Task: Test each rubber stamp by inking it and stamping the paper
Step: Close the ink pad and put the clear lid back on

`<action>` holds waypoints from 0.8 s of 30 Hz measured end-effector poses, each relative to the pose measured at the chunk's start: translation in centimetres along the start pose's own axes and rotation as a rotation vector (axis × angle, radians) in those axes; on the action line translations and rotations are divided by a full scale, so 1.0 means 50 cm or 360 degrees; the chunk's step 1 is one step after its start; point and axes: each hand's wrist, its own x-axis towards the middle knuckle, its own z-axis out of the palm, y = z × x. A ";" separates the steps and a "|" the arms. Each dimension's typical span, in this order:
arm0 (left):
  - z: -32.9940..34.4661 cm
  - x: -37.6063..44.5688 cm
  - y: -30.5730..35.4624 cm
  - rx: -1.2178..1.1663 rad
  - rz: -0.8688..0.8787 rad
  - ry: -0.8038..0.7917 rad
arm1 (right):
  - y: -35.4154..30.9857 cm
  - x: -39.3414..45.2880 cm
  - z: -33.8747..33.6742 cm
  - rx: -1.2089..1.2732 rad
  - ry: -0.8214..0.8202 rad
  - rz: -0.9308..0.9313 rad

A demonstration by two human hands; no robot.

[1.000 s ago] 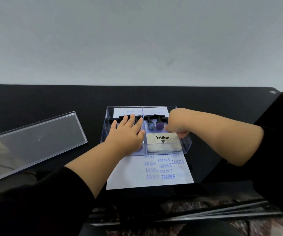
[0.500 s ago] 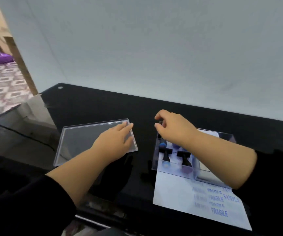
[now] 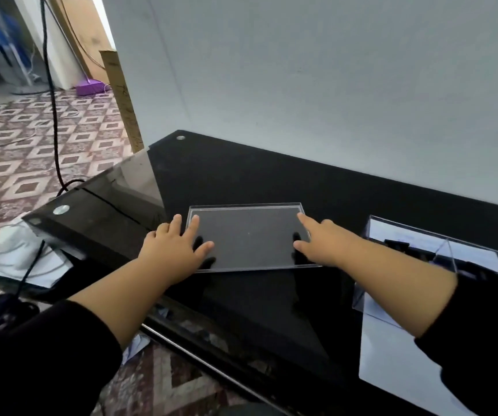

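Clear plastic lid (image 3: 247, 235) lies flat on the black table (image 3: 241, 181), left hand (image 3: 175, 250) and right hand (image 3: 319, 244) at its ends with fingers straight, gripping nothing. To lift it well, both should curl under opposite edges and raise it level toward the stamp box (image 3: 433, 250), right of the lid on the paper (image 3: 391, 364).

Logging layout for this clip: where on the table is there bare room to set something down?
Bare black table behind the clear lid up to the wall, and in front of it between the forearms. Crowded: right side, with the clear box on the paper.
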 end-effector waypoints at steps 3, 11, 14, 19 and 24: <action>0.006 0.002 -0.003 0.0024 -0.0020 -0.0002 | -0.001 0.012 0.011 0.0015 0.0017 0.0030; 0.014 0.023 -0.001 -0.0007 -0.0033 0.0028 | 0.000 0.029 0.010 0.0059 -0.0045 0.0013; 0.016 0.031 -0.002 -0.0026 -0.0053 0.0011 | 0.004 0.035 0.007 0.0097 -0.0077 0.0022; 0.019 0.039 -0.001 -0.0033 -0.0057 0.0035 | 0.009 0.044 0.003 0.0268 -0.0131 0.0019; 0.023 0.042 -0.005 -0.0073 -0.0069 0.0037 | 0.011 0.043 0.004 0.0294 -0.0126 -0.0008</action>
